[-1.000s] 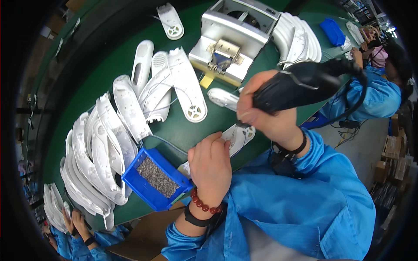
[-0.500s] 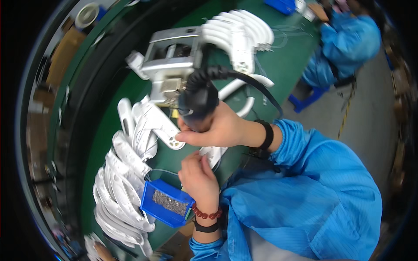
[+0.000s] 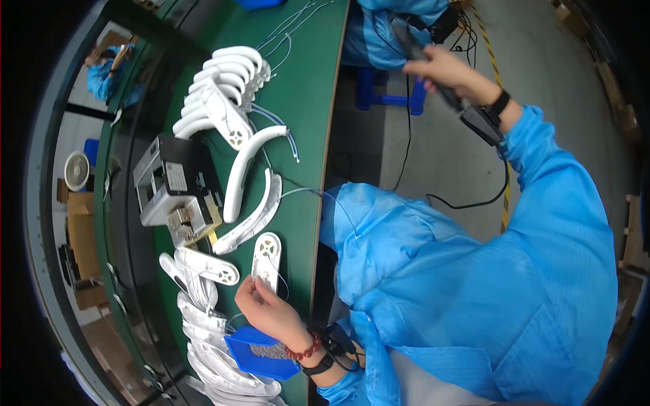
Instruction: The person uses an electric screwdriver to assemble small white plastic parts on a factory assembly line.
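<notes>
My left hand [image 3: 265, 311] grips the near end of a flat white plastic part [image 3: 266, 258] with a round wheel-like end, lying on the green table [image 3: 308, 115]. My right hand [image 3: 443, 68] is far off to the right, out over the floor, shut on a black electric screwdriver [image 3: 474, 116] whose cable hangs down. Just below my left wrist sits a small blue tray of screws [image 3: 256, 355]. Both arms are in blue sleeves, and the left wrist wears a bead bracelet.
A grey fixture box [image 3: 170, 184] stands left of the part. Long curved white shells [image 3: 245, 172] lie beside it. Stacks of white shells are at the far end [image 3: 227, 81] and near end [image 3: 213, 369]. Another person in blue [image 3: 382, 34] is at the top.
My right hand has swung the screwdriver away from the white part, out to the right over the floor. My left hand stays on the part. The view has turned.
</notes>
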A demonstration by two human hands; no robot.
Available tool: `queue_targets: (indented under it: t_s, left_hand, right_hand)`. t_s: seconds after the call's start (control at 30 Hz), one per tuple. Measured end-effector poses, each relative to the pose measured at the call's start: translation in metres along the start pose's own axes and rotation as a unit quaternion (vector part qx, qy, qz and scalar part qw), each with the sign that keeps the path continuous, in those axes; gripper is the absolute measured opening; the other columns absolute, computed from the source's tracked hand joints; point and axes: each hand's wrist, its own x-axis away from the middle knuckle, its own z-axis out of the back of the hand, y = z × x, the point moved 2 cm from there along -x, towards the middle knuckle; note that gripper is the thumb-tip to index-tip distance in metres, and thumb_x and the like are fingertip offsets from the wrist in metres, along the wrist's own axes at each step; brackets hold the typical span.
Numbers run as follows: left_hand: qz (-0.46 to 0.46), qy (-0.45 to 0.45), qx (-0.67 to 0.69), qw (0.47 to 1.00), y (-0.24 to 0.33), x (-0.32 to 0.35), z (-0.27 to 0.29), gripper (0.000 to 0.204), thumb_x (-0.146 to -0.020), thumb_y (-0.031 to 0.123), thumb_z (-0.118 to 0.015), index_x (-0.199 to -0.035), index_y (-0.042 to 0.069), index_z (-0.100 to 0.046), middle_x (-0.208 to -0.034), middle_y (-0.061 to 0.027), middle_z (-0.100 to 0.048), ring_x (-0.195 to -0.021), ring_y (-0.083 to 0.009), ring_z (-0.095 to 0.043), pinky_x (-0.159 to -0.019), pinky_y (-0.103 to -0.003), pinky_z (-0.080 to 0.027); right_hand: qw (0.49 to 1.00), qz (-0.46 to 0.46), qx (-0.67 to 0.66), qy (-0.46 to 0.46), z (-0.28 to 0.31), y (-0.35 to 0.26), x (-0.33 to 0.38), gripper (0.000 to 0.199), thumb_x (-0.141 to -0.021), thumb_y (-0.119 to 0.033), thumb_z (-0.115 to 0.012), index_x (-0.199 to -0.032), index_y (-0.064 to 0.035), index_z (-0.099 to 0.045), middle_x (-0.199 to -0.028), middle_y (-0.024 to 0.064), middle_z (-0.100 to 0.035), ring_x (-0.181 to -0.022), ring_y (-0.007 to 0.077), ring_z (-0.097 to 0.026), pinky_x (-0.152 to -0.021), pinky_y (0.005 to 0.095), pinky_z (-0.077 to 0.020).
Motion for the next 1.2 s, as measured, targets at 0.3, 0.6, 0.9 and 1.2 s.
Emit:
queue_targets:
  t_s: [0.3, 0.6, 0.9, 1.2]
  left_hand:
    - [-0.072, -0.021, -0.038, 0.996, 0.004, -0.006, -0.026, 0.015, -0.094, 0.005, -0.058, -0.106, -0.004, -0.056, -0.100, -0.0139, -0.059, -0.085, -0.0240, -0.060, -0.076, -0.032, -0.051]
    - [-0.057, -0.011, -0.026, 0.998, 0.002, 0.000, -0.016, 0.021, -0.097, 0.015, -0.058, -0.103, -0.006, -0.058, -0.095, -0.0128, -0.060, -0.084, -0.0203, -0.058, -0.078, -0.031, -0.049]
    - [-0.237, 0.144, -0.063, 0.959, 0.021, 0.008, -0.001, 0.013, -0.099, 0.009, -0.051, -0.092, -0.002, -0.054, -0.107, -0.0154, -0.058, -0.096, -0.0284, -0.057, -0.078, -0.040, -0.049]
    - [-0.148, -0.457, 0.122, 0.869, 0.061, 0.039, -0.061, 0.004, -0.088, -0.003, -0.057, -0.089, 0.000, -0.061, -0.089, -0.0120, -0.068, -0.078, -0.0260, -0.065, -0.071, -0.033, -0.050]
  right_hand:
    - [0.899, 0.331, -0.238, 0.162, 0.012, -0.008, 0.072, 0.023, -0.088, -0.022, -0.070, -0.098, -0.0046, -0.058, -0.075, 0.0027, -0.061, -0.060, 0.0090, -0.059, -0.059, 0.0229, -0.0486]
    - [0.949, 0.048, -0.309, 0.047, -0.075, 0.086, 0.111, 0.019, -0.090, -0.015, -0.066, -0.098, -0.0039, -0.053, -0.069, 0.0015, -0.057, -0.056, 0.0090, -0.054, -0.054, 0.0240, -0.0434]
    - [0.931, 0.120, -0.344, -0.027, -0.093, 0.040, 0.078, 0.018, -0.089, -0.011, -0.066, -0.099, -0.0035, -0.053, -0.069, 0.0025, -0.057, -0.057, 0.0096, -0.055, -0.054, 0.0249, -0.0442]
    - [0.859, 0.160, -0.480, -0.080, -0.162, 0.003, 0.019, 0.018, -0.090, -0.015, -0.065, -0.095, -0.0023, -0.053, -0.066, 0.0042, -0.057, -0.055, 0.0120, -0.056, -0.054, 0.0268, -0.0439]
